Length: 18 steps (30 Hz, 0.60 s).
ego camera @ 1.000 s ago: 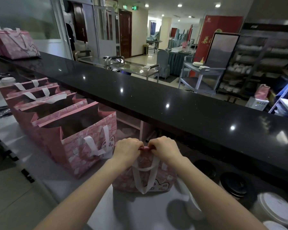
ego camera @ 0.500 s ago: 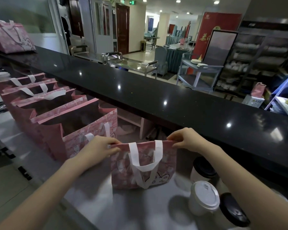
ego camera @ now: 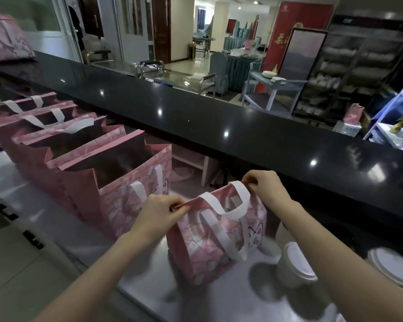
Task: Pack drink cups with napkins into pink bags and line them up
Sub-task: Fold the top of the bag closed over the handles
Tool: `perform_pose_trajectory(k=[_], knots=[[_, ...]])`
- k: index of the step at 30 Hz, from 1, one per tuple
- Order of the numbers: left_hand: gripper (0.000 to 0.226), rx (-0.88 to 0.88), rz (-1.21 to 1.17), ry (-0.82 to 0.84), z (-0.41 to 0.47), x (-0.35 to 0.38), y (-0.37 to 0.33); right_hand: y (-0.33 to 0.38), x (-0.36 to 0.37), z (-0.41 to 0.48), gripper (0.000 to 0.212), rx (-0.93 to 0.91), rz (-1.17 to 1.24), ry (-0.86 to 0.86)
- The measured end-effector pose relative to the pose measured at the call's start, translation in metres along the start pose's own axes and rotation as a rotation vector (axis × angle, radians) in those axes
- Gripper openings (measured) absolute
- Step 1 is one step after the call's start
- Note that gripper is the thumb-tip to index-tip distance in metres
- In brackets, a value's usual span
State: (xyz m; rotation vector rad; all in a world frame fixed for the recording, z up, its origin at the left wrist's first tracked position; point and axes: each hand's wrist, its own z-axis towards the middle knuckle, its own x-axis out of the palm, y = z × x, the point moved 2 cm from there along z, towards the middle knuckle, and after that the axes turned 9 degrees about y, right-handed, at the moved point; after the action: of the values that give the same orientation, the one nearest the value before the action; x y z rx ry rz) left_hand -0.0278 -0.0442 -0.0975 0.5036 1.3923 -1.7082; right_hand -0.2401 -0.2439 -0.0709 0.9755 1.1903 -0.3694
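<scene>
A pink patterned bag with white strap handles (ego camera: 219, 242) stands on the grey table (ego camera: 209, 303) at lower centre of the frame, its mouth drawn nearly closed and a cartoon animal printed on its right face. The left hand (ego camera: 159, 211) pinches the near-left end of its top edge; the right hand (ego camera: 263, 188) pinches the far-right end, so the hands sit apart. Just left, a row of open pink bags (ego camera: 116, 180) runs toward the upper left. At lower right stand two white-lidded paper cups (ego camera: 293, 266). Behind everything runs a glossy black ledge (ego camera: 219, 117), with another pink bag (ego camera: 5, 43) on it at upper left.
</scene>
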Motion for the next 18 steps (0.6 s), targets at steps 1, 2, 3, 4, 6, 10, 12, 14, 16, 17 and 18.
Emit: perform_pose_trajectory(k=[1,2,3,4,6,10,12,14,16,17,18], knots=[[0.017,0.001,-0.029,0.01,-0.003,0.001,-0.002,-0.002,0.002,-0.005,0.031,0.02,0.087,-0.015],[0.019,0.001,-0.062,0.026,-0.008,0.004,-0.004,-0.004,0.004,-0.011,0.04,0.035,0.175,-0.031],[0.018,0.0,-0.096,0.037,-0.013,0.006,-0.006,-0.006,0.007,-0.019,0.048,0.046,0.247,-0.048],[0.017,0.001,-0.117,0.033,-0.02,0.008,-0.01,-0.008,0.01,-0.028,0.054,0.058,0.295,-0.07],[0.018,-0.011,-0.137,-0.008,-0.034,0.012,-0.017,-0.014,0.018,-0.05,0.056,0.082,0.325,-0.126],[0.014,-0.044,-0.208,-0.064,-0.055,0.026,-0.03,-0.023,0.041,-0.094,0.035,0.09,0.241,-0.118],[0.012,-0.062,-0.225,-0.093,-0.06,0.033,-0.035,-0.025,0.053,-0.105,0.037,0.101,0.157,0.004],[0.009,-0.092,-0.267,-0.071,-0.063,0.038,-0.04,-0.019,0.06,-0.115,0.047,0.114,0.206,0.11],[0.026,-0.119,-0.382,0.061,-0.071,0.041,-0.046,-0.01,0.069,-0.13,0.049,0.09,0.501,0.19],[0.043,-0.121,-0.447,0.128,-0.074,0.042,-0.046,-0.005,0.075,-0.14,0.047,0.072,0.646,0.201],[0.055,-0.118,-0.492,0.175,-0.08,0.042,-0.045,-0.002,0.081,-0.15,0.048,0.086,0.749,0.183]])
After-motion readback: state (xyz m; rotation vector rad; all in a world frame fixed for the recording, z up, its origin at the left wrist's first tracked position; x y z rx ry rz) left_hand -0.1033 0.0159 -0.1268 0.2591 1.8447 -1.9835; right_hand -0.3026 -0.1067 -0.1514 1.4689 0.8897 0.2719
